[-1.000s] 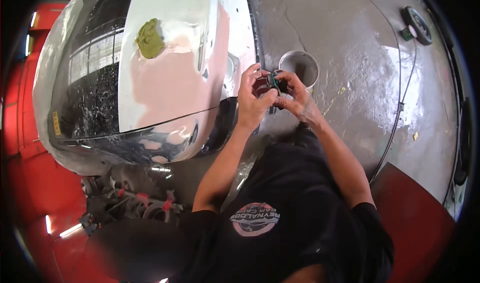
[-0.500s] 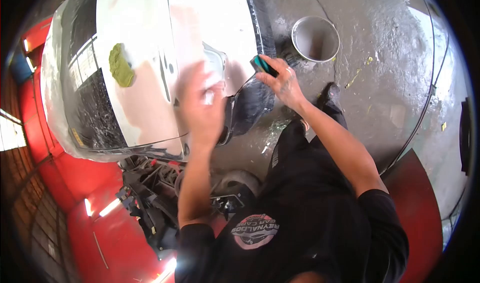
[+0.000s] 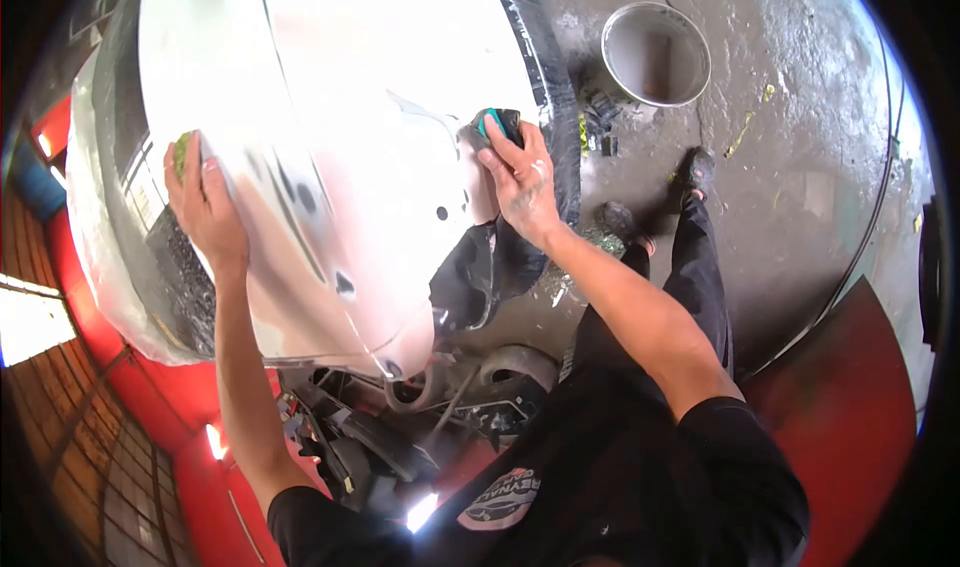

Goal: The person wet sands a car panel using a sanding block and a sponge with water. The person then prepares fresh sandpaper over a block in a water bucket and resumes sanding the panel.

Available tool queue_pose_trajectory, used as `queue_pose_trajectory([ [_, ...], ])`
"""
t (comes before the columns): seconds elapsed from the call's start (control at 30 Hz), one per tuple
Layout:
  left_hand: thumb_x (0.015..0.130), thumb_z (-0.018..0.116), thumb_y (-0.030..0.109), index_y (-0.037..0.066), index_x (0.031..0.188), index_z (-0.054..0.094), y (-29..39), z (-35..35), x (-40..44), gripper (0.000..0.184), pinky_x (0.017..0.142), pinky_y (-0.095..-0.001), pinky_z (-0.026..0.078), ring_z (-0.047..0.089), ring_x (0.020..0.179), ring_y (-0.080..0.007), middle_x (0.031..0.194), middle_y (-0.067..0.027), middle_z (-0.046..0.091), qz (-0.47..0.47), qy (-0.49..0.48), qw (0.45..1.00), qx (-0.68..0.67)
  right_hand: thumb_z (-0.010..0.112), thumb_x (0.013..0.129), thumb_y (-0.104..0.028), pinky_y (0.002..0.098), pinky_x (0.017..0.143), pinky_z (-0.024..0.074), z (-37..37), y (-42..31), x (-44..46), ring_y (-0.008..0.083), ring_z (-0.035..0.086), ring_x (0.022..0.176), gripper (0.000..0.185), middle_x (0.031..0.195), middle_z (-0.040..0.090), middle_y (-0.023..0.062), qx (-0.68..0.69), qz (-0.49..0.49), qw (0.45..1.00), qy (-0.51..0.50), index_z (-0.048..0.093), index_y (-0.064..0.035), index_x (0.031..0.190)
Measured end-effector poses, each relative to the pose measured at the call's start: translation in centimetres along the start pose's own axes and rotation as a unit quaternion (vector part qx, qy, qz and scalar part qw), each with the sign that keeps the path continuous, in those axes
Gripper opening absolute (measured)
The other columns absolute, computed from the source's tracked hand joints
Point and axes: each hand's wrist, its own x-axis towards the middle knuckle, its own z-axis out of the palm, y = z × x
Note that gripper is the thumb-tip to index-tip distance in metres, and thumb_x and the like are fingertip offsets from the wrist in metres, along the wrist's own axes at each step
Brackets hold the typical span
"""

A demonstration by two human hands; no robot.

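On the white car panel point(image 3: 380, 37), patched with pinkish filler, my left hand point(image 3: 207, 202) rests over a yellow-green cloth point(image 3: 182, 155), its fingers closed around part of it. A small black and teal block point(image 3: 497, 127) is in the grip of my right hand point(image 3: 525, 182), against the panel's right side. Dark spots and grey marks show on the panel between my hands. The underside of the block is hidden.
A round bucket point(image 3: 656, 55) stands on the wet floor beyond the car's right edge. Black plastic sheeting point(image 3: 480, 275) hangs by the panel's lower right. Car parts and tyres point(image 3: 520, 365) lie below. A dark hose point(image 3: 868, 222) runs along the right.
My left hand has moved left across the panel and taken hold of the cloth. My right hand has brought the block from in front of me onto the panel. The view has shifted.
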Motion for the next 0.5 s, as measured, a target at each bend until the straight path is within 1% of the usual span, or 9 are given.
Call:
queue_pose_trajectory([
  [0.07, 0.109, 0.05, 0.021, 0.006, 0.146, 0.064, -0.1, 0.2, 0.4, 0.042, 0.12, -0.047, 0.036, 0.044, 0.147, -0.0396, 0.156, -0.0235, 0.05, 0.004, 0.013, 1.0, -0.02, 0.075, 0.09, -0.006, 0.0477, 0.096, 0.0475, 0.6, 0.8, 2.6, 0.0427, 0.058, 0.109, 0.045, 0.117, 0.06, 0.025, -0.017, -0.054, 0.998, 0.011, 0.071, -0.0076, 0.134],
  [0.1, 0.109, 0.051, 0.018, 0.005, 0.144, 0.065, -0.3, 0.2, 0.3, 0.04, 0.119, -0.0445, 0.038, 0.046, 0.146, -0.0377, 0.153, -0.0223, 0.053, 0.028, 0.022, 0.999, -0.003, 0.074, 0.089, -0.006, 0.0479, 0.094, 0.047, 0.9, 1.2, 4.8, 0.0427, 0.057, 0.105, 0.041, 0.116, 0.06, 0.0243, -0.024, -0.073, 0.997, -0.011, 0.072, -0.0064, 0.13],
  [0.13, 0.109, 0.051, 0.018, 0.005, 0.144, 0.065, -0.2, 0.2, 0.1, 0.04, 0.118, -0.0447, 0.039, 0.047, 0.146, -0.0376, 0.154, -0.0221, 0.053, 0.025, 0.022, 0.999, -0.004, 0.073, 0.091, -0.007, 0.0484, 0.092, 0.0472, 1.1, 1.5, 5.6, 0.0425, 0.057, 0.104, 0.036, 0.116, 0.061, 0.0238, -0.031, -0.078, 0.996, -0.032, 0.073, -0.0046, 0.127],
  [0.17, 0.109, 0.051, 0.018, 0.005, 0.144, 0.065, 0.0, -0.1, 0.0, 0.04, 0.118, -0.0448, 0.039, 0.047, 0.145, -0.0376, 0.154, -0.0219, 0.053, 0.025, 0.013, 1.0, -0.005, 0.072, 0.091, -0.006, 0.0483, 0.093, 0.0473, 0.9, 1.1, 4.3, 0.0423, 0.058, 0.105, 0.036, 0.117, 0.061, 0.0236, -0.018, -0.063, 0.998, -0.021, 0.073, -0.0051, 0.127],
  [0.27, 0.109, 0.052, 0.018, 0.005, 0.144, 0.065, -0.3, 0.3, 0.5, 0.039, 0.117, -0.0456, 0.039, 0.048, 0.144, -0.0375, 0.154, -0.0228, 0.052, 0.037, 0.028, 0.999, -0.008, 0.072, 0.091, -0.005, 0.0485, 0.092, 0.0477, -0.2, 0.5, 0.4, 0.0418, 0.058, 0.107, 0.037, 0.12, 0.062, 0.0231, 0.005, -0.028, 1.0, 0.006, 0.074, -0.0085, 0.128],
  [0.3, 0.109, 0.052, 0.017, 0.005, 0.144, 0.066, 0.1, 0.3, 0.3, 0.039, 0.117, -0.0457, 0.039, 0.048, 0.144, -0.0375, 0.154, -0.023, 0.052, 0.028, 0.029, 0.999, -0.015, 0.073, 0.09, -0.004, 0.0488, 0.096, 0.0482, -0.5, 0.2, 0.3, 0.0419, 0.059, 0.111, 0.04, 0.125, 0.062, 0.0225, 0.015, -0.012, 1.0, -0.01, 0.074, -0.0099, 0.13],
  [0.4, 0.109, 0.051, 0.017, 0.005, 0.144, 0.065, 0.1, 0.2, 0.4, 0.039, 0.117, -0.0456, 0.04, 0.049, 0.143, -0.0378, 0.153, -0.0238, 0.052, 0.031, 0.023, 0.999, -0.009, 0.073, 0.09, -0.002, 0.0493, 0.102, 0.0476, 0.5, 1.6, 5.0, 0.0422, 0.059, 0.118, 0.043, 0.131, 0.062, 0.0221, -0.033, -0.077, 0.996, -0.038, 0.073, -0.0086, 0.132],
  [0.43, 0.109, 0.051, 0.016, 0.005, 0.144, 0.065, 0.1, -0.1, 0.3, 0.039, 0.117, -0.0456, 0.04, 0.049, 0.143, -0.038, 0.153, -0.0241, 0.052, 0.037, 0.017, 0.999, -0.004, 0.073, 0.088, -0.002, 0.049, 0.102, 0.0481, 0.6, 1.3, 6.0, 0.0425, 0.059, 0.117, 0.044, 0.131, 0.062, 0.0221, -0.075, -0.051, 0.993, -0.078, 0.073, -0.0073, 0.132],
  [0.5, 0.109, 0.051, 0.016, 0.005, 0.144, 0.065, -0.1, 0.1, 0.4, 0.039, 0.116, -0.0458, 0.04, 0.049, 0.142, -0.0383, 0.154, -0.0246, 0.051, 0.046, 0.021, 0.999, 0.005, 0.073, 0.088, -0.003, 0.0486, 0.097, 0.0482, -0.3, 0.7, 3.8, 0.0419, 0.059, 0.111, 0.042, 0.125, 0.062, 0.0218, -0.028, -0.051, 0.998, -0.038, 0.074, -0.0071, 0.13],
])
